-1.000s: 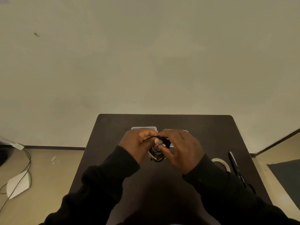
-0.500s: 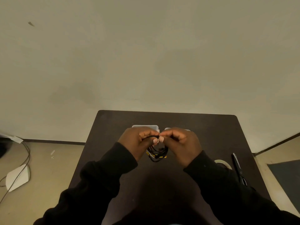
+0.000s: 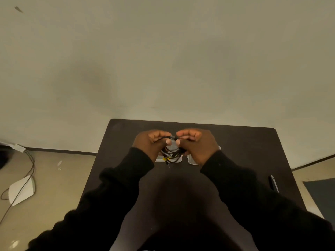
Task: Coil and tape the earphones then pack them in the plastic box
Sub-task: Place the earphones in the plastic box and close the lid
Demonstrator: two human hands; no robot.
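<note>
Both hands, left hand (image 3: 151,144) and right hand (image 3: 197,144), pinch the black earphones (image 3: 172,153) mid-coil, raised above the plastic box (image 3: 178,159) near the counter's (image 3: 244,147) far edge. Coiling looks nearly finished; taping probably comes next, needing one hand freed.

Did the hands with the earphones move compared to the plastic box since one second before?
Yes. Both hands carried the earphones away from the person: they now cover the far part of the plastic box, whose near edge shows.

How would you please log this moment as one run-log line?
stage: coiling | left hand: gripping earphones | right hand: gripping earphones | plastic box: on table, beneath hands | tape: none visible
</note>
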